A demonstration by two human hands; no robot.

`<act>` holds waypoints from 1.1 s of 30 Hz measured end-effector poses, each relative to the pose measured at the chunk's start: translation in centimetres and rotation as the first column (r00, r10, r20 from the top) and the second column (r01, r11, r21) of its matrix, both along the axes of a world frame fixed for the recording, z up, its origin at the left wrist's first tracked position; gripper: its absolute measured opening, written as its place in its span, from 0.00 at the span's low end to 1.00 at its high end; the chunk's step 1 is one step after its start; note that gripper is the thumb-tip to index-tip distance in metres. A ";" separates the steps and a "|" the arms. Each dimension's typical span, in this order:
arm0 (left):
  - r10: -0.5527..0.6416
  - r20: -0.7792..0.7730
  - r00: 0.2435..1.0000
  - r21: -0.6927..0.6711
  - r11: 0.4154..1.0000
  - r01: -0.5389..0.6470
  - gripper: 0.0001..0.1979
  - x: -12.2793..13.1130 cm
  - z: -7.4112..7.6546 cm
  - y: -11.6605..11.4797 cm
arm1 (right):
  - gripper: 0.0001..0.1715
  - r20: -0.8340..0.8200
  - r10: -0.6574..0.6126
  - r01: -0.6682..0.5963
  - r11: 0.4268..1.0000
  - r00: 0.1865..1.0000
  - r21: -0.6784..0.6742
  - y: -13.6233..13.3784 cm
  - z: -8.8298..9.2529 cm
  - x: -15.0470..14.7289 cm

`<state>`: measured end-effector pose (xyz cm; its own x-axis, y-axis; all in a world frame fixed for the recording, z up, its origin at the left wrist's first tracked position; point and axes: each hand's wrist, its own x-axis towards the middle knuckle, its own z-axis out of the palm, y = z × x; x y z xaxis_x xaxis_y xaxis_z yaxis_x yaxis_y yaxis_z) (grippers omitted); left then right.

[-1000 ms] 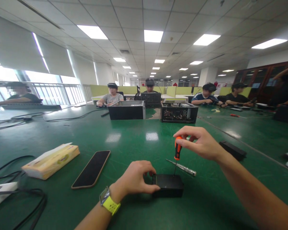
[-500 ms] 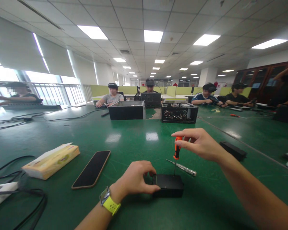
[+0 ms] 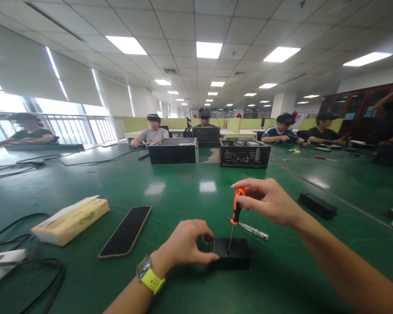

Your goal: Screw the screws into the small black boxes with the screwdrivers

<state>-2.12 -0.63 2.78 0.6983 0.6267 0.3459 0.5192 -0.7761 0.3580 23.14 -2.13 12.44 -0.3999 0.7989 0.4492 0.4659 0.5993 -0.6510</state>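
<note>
A small black rectangular box (image 3: pixel 237 253) lies on the green table (image 3: pixel 180 192) in front of me. My left hand (image 3: pixel 190 244) grips its left end between thumb and fingers. My right hand (image 3: pixel 265 201) holds a screwdriver (image 3: pixel 237 209) by its orange and black handle. The tool leans slightly, its shaft running down to the box's top face near the front edge, by my left thumb. Just behind the box lies a second, slim screwdriver with a clear handle (image 3: pixel 255 231); its thin end passes behind the orange one.
To the left lie a phone (image 3: pixel 126 231), a yellow tissue pack (image 3: pixel 72 220) and black cables (image 3: pixel 54 279). A black block (image 3: pixel 317 206) rests beyond my right forearm. Farther off stand open computer cases (image 3: pixel 173 153), (image 3: pixel 245 156), with several people seated around the table.
My right hand has moved the orange screwdriver slightly left and nearer, its tip going from the box's back edge to near its front edge. My left hand stays on the box.
</note>
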 end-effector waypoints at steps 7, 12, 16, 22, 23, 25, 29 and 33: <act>-0.002 -0.003 1.000 -0.001 1.000 0.002 0.18 0.0 0.0 0.1 | 0.17 0.048 -0.016 0.014 0.999 0.999 0.036 0.4 -0.3 -0.1; 0.002 -0.007 1.000 0.005 1.000 -0.002 0.18 0.0 -0.1 0.1 | 0.17 0.059 -0.007 0.004 0.999 0.998 0.046 0.2 -0.3 -0.1; 0.002 -0.007 1.000 0.005 1.000 -0.002 0.17 0.0 0.0 0.1 | 0.17 0.055 0.000 -0.003 0.999 0.999 0.055 0.1 -0.2 -0.1; 0.005 -0.002 1.000 -0.003 1.000 -0.005 0.17 0.0 0.0 0.1 | 0.17 0.034 0.011 -0.013 0.998 0.999 0.061 0.2 -0.1 0.0; 0.005 -0.001 1.000 -0.003 1.000 -0.005 0.17 0.0 0.0 0.1 | 0.17 0.033 0.012 -0.014 0.998 0.999 0.060 0.1 -0.1 0.0; 0.003 -0.004 1.000 -0.003 1.000 -0.003 0.17 0.0 0.0 0.1 | 0.17 0.039 0.012 -0.014 0.998 0.999 0.061 0.1 -0.1 0.0; 0.008 -0.015 1.000 0.001 1.000 -0.008 0.17 0.0 0.1 0.1 | 0.16 0.073 0.002 -0.008 0.996 0.997 0.086 0.1 -0.2 -0.1; 0.002 -0.016 1.000 0.014 1.000 -0.002 0.18 0.0 0.1 0.1 | 0.16 0.111 0.009 -0.020 0.996 0.994 0.090 0.0 -0.1 -0.2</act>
